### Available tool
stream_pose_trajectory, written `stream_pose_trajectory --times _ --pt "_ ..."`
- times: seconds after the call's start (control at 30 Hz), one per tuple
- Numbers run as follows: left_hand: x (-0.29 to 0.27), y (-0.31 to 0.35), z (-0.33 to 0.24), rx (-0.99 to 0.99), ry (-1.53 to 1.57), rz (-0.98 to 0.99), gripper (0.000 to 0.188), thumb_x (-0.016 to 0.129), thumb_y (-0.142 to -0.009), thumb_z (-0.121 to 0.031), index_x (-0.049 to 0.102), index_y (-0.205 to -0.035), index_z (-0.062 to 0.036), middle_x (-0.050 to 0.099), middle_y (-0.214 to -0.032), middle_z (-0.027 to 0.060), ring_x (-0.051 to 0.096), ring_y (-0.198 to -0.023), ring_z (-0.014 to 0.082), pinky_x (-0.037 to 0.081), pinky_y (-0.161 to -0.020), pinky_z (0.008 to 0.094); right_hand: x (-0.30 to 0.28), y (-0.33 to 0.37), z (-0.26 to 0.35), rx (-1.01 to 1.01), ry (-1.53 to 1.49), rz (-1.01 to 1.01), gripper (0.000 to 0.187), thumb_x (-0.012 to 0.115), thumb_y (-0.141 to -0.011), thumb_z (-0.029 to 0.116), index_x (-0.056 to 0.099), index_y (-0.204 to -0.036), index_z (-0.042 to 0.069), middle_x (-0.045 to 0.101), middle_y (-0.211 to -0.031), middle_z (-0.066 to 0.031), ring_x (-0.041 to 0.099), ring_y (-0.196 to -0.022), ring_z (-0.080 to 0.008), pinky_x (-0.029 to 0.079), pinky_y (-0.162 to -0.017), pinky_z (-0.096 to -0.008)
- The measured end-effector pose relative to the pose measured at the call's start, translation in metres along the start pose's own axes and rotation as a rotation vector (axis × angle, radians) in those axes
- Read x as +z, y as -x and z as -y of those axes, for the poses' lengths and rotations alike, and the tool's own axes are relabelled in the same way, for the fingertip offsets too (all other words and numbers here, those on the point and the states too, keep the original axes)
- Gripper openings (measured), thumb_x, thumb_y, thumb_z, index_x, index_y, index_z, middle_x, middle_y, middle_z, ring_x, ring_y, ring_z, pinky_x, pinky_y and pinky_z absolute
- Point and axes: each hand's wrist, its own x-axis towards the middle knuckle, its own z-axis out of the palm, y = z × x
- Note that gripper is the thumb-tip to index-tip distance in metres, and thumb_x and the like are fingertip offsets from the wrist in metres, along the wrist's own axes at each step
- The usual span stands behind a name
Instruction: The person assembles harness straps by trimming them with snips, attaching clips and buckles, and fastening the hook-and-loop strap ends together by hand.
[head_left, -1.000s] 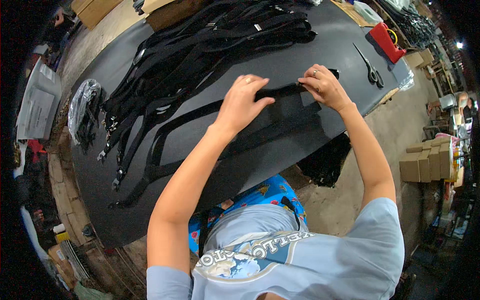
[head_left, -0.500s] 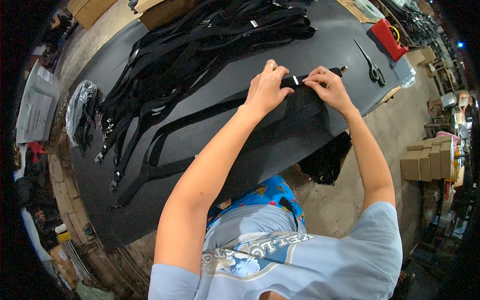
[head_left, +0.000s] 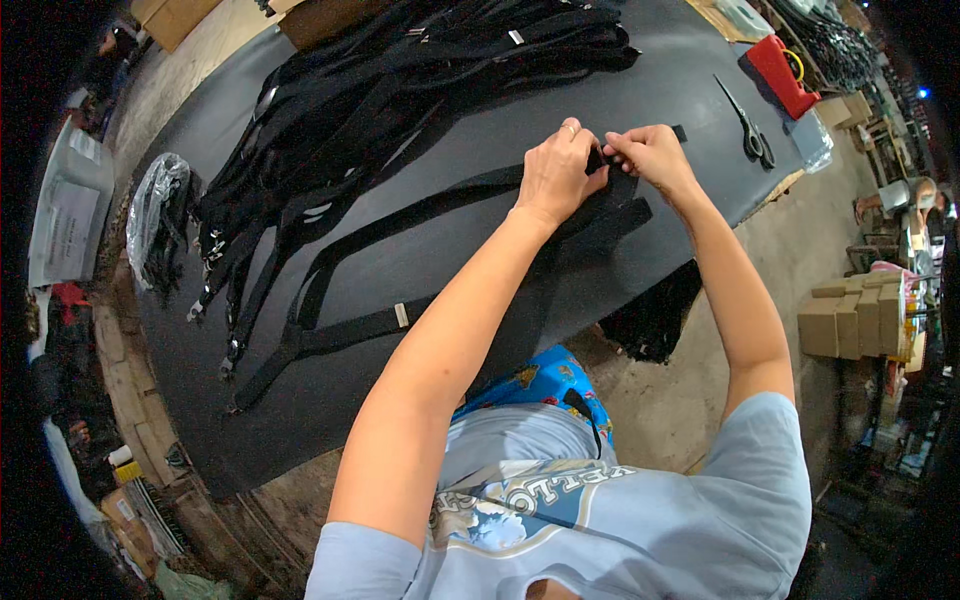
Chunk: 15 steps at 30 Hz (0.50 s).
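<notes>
Both hands have drawn together since a second ago, the left hand (head_left: 553, 175) and right hand (head_left: 648, 155) now pinching one black strap (head_left: 420, 210) between closed fingertips — its length trails leftward across the dark table (head_left: 420, 110). Beyond the fingers lies a heap of straps (head_left: 400, 80); scissors (head_left: 748, 125) and a red case (head_left: 775, 70) sit to their right, well clear.

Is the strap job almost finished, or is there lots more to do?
Hard to say. A big pile of black straps lies at the table's far side; I cannot tell whether those are finished. Both the left hand and the right hand pinch one black strap. Scissors lie unused nearby.
</notes>
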Motion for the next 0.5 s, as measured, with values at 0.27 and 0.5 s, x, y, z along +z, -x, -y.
stream_pose_trajectory --times 0.27,0.5 --pt "-0.002 0.002 0.0 0.12 -0.085 -0.097 0.033 0.08 -0.064 -0.016 0.062 -0.09 -0.0079 0.058 -0.093 0.0095 0.061 -0.091 0.0294 0.054 -0.074 0.0398 0.0 0.012 0.009 0.182 -0.287 0.076 0.026 0.068 -0.09 0.026 0.071 -0.085 0.001 0.061 -0.066 0.0007 0.053 -0.054 -0.0061 0.04 -0.05 -0.0197" --pt "0.007 0.001 0.005 0.178 -0.043 -0.081 0.033 0.079 -0.063 -0.013 0.059 -0.089 -0.0059 0.056 -0.09 0.0113 0.059 -0.089 0.031 0.051 -0.079 0.0411 -0.007 0.006 0.005 0.236 -0.329 0.147 0.02 0.069 -0.088 0.022 0.069 -0.083 0.003 0.06 -0.067 0.0006 0.053 -0.056 -0.0065 0.042 -0.053 -0.0194"
